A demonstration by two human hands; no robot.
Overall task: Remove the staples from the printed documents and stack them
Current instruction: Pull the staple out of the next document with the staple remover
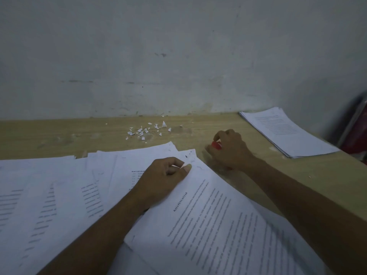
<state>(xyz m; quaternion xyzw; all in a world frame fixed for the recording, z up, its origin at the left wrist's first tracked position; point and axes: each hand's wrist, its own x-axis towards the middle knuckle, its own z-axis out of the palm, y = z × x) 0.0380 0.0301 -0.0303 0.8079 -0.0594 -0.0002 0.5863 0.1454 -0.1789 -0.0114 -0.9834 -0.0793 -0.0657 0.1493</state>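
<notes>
Here the left hand (164,175) lies curled on the top document (218,215), headed "KATA PENGANTAR", pinching its far corner between thumb and fingers. More printed sheets (49,195) fan out beneath toward nine o'clock, one showing "BAB I". At two o'clock from that hand the right hand (231,149) rests on the table (59,133), fingers curled round a small red tool (216,145) too hidden to name. A neat stack (286,132) lies further out at two o'clock, well apart, and torn scraps (147,130) lie scattered at twelve near the wall (178,46).
</notes>
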